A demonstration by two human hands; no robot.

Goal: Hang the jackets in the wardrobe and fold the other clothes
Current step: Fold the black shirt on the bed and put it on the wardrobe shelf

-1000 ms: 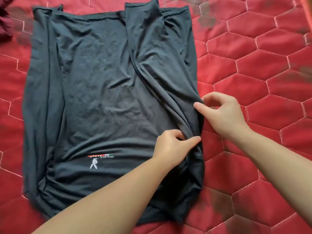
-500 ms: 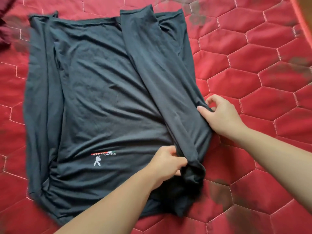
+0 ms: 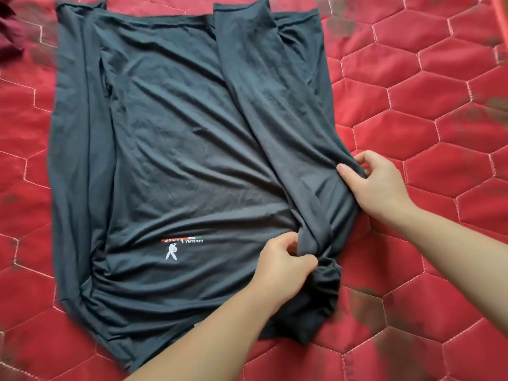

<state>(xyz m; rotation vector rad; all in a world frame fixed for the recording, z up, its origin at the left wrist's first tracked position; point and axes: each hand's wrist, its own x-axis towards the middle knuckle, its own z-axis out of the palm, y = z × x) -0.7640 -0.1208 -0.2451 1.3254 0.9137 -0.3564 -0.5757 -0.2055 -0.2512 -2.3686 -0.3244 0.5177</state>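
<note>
A dark grey T-shirt [image 3: 176, 149] lies spread flat on a red quilted bedspread [image 3: 428, 111], a small white logo near its lower middle. Its right side is folded inward as a long strip running from the top edge down to the lower right. My left hand [image 3: 286, 268] pinches the lower end of that strip where the cloth bunches. My right hand [image 3: 376, 185] grips the shirt's right edge a little higher, thumb on top of the fabric. The left side of the shirt is also folded in.
A dark red piece of cloth [image 3: 9, 31] shows at the top left corner, mostly cut off. The bedspread's edge [image 3: 504, 12] runs along the top right corner. Dark blotches mark the quilt on the right.
The folded right strip has been pulled tighter and its lower end drawn down and inward. Both hands keep their hold and have shifted slightly along the right edge.
</note>
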